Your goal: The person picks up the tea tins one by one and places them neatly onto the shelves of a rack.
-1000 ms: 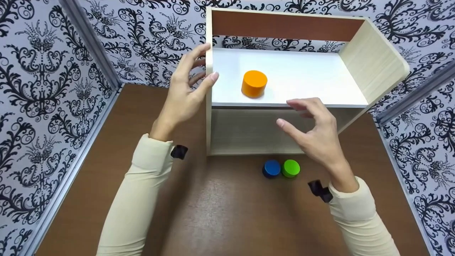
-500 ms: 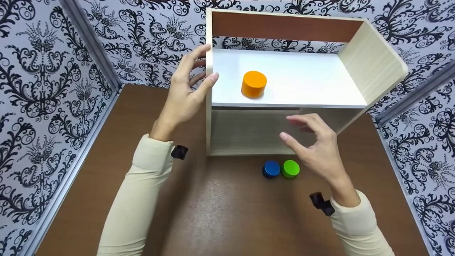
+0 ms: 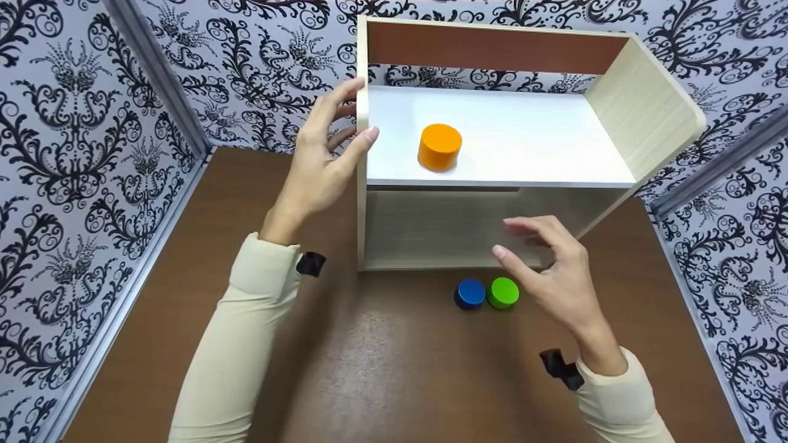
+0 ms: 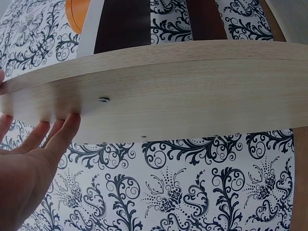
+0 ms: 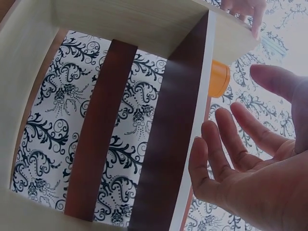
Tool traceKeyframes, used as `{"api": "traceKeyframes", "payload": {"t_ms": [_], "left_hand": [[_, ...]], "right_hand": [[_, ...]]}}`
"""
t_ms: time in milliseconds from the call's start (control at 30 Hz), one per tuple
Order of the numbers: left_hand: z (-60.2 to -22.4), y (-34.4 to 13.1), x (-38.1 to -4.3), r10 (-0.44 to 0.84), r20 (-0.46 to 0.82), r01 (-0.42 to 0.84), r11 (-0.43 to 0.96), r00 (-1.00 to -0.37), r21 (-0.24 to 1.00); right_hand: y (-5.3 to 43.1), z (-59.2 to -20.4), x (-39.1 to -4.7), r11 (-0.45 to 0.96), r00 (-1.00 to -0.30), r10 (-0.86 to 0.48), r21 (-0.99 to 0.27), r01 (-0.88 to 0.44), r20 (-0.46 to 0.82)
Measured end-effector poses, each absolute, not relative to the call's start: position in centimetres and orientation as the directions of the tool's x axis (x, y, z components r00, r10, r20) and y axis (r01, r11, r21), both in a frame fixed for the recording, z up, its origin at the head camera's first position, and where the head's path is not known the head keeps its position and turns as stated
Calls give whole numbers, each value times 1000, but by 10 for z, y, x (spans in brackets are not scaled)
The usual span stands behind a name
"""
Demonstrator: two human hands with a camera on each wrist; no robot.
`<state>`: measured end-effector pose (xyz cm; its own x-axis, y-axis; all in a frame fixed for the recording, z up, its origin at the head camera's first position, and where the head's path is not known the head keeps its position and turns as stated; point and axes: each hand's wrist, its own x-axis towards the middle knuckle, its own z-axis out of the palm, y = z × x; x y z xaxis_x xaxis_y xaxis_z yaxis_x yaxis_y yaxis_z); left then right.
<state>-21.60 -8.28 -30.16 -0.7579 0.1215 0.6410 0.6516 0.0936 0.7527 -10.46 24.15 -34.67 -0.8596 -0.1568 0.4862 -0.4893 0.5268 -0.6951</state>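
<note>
Three cylinders stood about the shelf (image 3: 646, 101), one on it and two in front. The orange cylinder (image 3: 439, 147) sat upright on the shelf's white board (image 3: 535, 138), left of the middle and near the front edge. The blue cylinder (image 3: 470, 293) and the green cylinder (image 3: 503, 293) stood on the brown worktop (image 3: 394, 381) just in front of the shelf, green to the right of blue; I couldn't tell whether those two touched.

My left hand (image 3: 314, 166) gripped the shelf by its left side panel (image 3: 362, 227), thumb across the front edge and fingertips (image 4: 73, 121) against the outer face, near a screw (image 4: 104, 100). My right hand (image 3: 557, 277) was released and held nothing; it hung in front of the shelf's lower compartment (image 3: 431, 227), toward its right end, with the thumb well apart from the bent fingers.

At the back of the shelf a brown rail (image 3: 492, 46) ran across the top, and patterned wallpaper (image 3: 246, 67) showed through the gap beneath it. I wore cream sleeves (image 3: 237, 338), with a small black piece (image 3: 311, 263) at each wrist.
</note>
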Motion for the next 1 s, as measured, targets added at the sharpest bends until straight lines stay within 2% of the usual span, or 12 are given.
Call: {"api": "traceKeyframes", "payload": {"t_ms": [567, 1000], "left_hand": [[-302, -83, -216, 122, 646, 657, 85, -753, 749], [-302, -82, -216, 120, 637, 646, 75, -762, 759]], "right_hand": [[249, -369, -96, 512, -895, -115, -746, -425, 431], [258, -396, -96, 508, -937, -44, -800, -319, 346]]}}
